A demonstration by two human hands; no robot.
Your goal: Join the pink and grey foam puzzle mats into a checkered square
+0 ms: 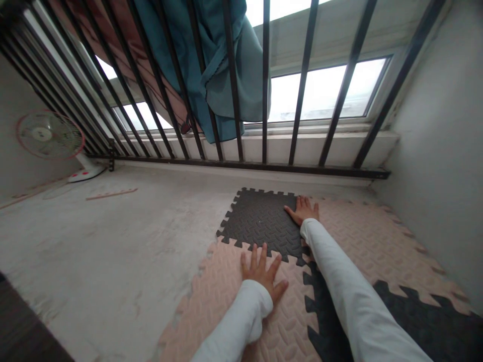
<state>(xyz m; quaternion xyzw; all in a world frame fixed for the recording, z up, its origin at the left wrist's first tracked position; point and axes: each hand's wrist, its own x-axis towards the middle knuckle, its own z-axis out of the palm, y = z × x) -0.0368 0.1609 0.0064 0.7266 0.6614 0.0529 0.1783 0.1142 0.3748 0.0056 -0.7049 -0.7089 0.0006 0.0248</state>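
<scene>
My left hand [263, 271] lies flat with fingers spread on a beige foam mat tile [211, 291], its fingertips close to the seam with a dark grey foam tile [256, 218]. Farther off, my right hand [303, 210] is open too, pressed over the right edge of that dark tile where it meets another beige tile [362, 226]. Neither hand holds anything. The tiles have toothed edges and a raised tread pattern. Below my right forearm lies a black tile [328, 311], partly hidden by the sleeve. Another black tile [430, 327] is at the lower right.
Dark metal railing [241, 163] runs along the far side, with windows behind it and blue and pink cloth [222, 65] hanging there. A fan [51, 136] stands at the far left on the bare floor [124, 251]. A white wall [437, 151] borders the right.
</scene>
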